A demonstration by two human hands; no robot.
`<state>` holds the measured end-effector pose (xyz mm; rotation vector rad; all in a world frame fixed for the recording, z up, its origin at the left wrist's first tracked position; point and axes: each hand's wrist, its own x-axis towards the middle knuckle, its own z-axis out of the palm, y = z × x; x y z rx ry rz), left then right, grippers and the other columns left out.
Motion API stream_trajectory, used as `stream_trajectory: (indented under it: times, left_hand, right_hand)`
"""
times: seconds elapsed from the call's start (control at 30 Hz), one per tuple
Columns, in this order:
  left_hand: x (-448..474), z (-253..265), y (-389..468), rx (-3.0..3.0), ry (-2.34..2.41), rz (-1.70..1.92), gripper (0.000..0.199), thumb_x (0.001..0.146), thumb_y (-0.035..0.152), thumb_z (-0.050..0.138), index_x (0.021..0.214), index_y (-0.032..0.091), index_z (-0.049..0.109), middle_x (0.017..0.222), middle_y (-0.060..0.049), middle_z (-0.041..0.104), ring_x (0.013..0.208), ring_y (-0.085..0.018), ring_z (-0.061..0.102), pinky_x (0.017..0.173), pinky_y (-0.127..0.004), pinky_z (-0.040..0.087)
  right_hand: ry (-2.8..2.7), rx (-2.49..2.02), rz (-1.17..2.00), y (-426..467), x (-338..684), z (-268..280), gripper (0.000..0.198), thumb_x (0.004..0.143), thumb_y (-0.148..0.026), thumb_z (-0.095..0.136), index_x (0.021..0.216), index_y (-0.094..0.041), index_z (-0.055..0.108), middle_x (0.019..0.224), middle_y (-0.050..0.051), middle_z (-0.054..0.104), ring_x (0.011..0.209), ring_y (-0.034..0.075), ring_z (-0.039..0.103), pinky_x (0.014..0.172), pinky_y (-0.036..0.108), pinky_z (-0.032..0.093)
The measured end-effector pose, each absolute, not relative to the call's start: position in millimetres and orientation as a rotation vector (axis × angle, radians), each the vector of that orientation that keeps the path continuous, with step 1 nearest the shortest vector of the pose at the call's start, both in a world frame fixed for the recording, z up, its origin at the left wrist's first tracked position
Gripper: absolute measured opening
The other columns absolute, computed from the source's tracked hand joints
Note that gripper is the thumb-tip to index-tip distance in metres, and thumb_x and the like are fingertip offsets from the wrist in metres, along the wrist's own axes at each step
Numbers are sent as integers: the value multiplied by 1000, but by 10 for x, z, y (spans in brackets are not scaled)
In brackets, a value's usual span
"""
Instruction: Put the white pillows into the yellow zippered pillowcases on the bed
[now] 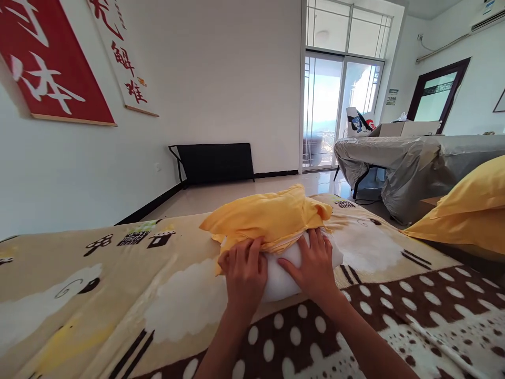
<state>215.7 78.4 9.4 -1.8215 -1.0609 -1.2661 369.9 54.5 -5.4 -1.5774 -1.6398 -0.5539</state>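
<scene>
A white pillow (278, 279) lies on the bed in front of me, its far part covered by a yellow pillowcase (268, 213) that is bunched and wrinkled. My left hand (245, 266) has its fingers curled over the near edge of the case, at the pillow's left side. On the right, my right hand (315, 266) grips the bare white pillow, thumb spread toward the middle and fingertips at the case's edge. How far the pillow reaches inside the case is hidden.
A beige and brown patterned blanket (185, 300) covers the bed. Another yellow pillow (469, 210) rests at the right edge. Beyond stand a plastic-covered table (398, 152) with boxes on it, and a black folded frame (216, 162) against the wall.
</scene>
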Motion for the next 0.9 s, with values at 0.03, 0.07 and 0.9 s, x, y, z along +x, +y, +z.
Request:
stream_trajectory:
  times: [0.03,0.07,0.9]
  left_hand:
    - [2089,105,843,-1764,-1132,-1267,23,80,12,53,101,16,60,91,-9,64,89,-24,56,83,-41,32]
    - [2022,110,895,-1718,-1198,-1260,20,80,15,54,98,17,60,91,-9,64,89,-25,56,82,-41,31]
    - [1887,15,1031,-1578,-1569,-1304,42,82,29,53,120,12,47,104,-17,59,85,-27,60,62,-33,40]
  right_hand:
    - [-1632,-1570,-543,553,3709,-47,58,79,-62,50,117,-18,55,126,16,45,124,35,34,100,53,28]
    - [-1623,-1566,-529,549,3718,-37,58,79,-62,50,116,-18,55,126,17,45,124,35,34,100,53,28]
    - [-1348,-1459,-760,787,4067,-226,37,68,-14,46,102,-17,58,87,9,54,75,22,54,57,27,40]
